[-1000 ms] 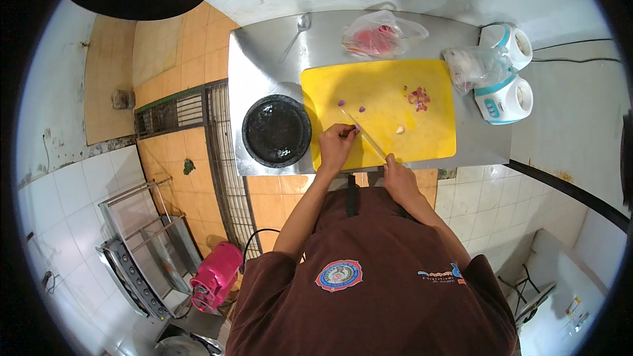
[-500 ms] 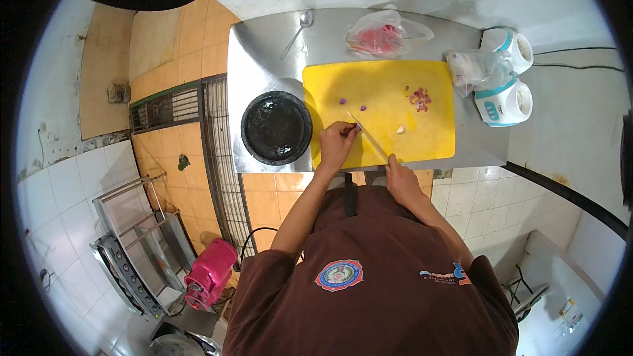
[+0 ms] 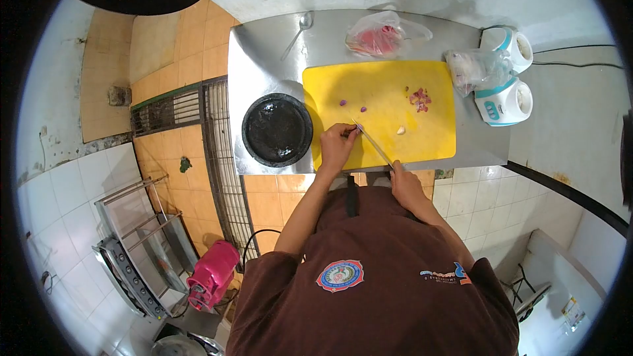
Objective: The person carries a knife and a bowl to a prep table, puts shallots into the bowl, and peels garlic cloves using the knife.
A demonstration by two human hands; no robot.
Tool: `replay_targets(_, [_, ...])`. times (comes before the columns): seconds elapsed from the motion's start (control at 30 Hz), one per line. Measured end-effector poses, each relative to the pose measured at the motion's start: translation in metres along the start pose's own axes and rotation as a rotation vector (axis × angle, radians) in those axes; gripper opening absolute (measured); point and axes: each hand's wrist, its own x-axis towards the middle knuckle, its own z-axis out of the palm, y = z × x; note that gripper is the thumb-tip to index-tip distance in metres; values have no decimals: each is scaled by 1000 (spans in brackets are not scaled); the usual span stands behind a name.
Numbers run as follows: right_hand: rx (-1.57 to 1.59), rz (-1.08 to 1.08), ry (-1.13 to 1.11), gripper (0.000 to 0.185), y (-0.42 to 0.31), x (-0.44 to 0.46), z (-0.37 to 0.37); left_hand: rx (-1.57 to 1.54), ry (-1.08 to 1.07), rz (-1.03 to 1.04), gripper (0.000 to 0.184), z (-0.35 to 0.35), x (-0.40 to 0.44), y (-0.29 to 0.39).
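Observation:
On the yellow cutting board (image 3: pixel 389 86), my left hand (image 3: pixel 336 145) pinches a small purple shallot (image 3: pixel 358 129), mostly covered by the fingers. My right hand (image 3: pixel 405 181) is wrapped around the handle of a knife (image 3: pixel 376 144) at the board's near edge. The blade slants up and left, its tip end beside the shallot and the left fingertips. Two small purple pieces (image 3: pixel 363 109) lie just beyond the left hand. A pale garlic clove (image 3: pixel 401 130) rests right of the blade. Chopped reddish shallot bits (image 3: pixel 420 99) sit in a pile farther right.
A black stone mortar (image 3: pixel 277 130) stands left of the board. Behind are a spoon (image 3: pixel 304 21) and a plastic bag with red contents (image 3: pixel 381 38). To the right, another clear bag (image 3: pixel 476 69) leans by two white blender bases (image 3: pixel 504 102). A pink gas cylinder (image 3: pixel 214 273) stands on the floor.
My right hand has shifted slightly right and toward me, drawing the knife back so its tip sits closer to the left fingers. The left hand stays nearly in place, still pinching the shallot.

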Motion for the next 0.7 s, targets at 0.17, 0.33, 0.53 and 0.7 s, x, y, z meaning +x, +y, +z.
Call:
replay_targets(0.17, [25, -26, -28, 25, 11, -10, -2, -6, -28, -28, 20, -3, -1, 6])
replay_targets(0.33, [-23, 10, -92, 30, 19, -27, -22, -3, -26, -20, 25, -2, 1, 6])
replay_targets(0.53, [34, -3, -136, 30, 25, -36, -46, 53, -68, 13, 23, -8, 1, 23])
replay_targets(0.7, [259, -51, -169, 30, 52, -43, -50, 51, -121, 112, 21, -12, 2, 25])
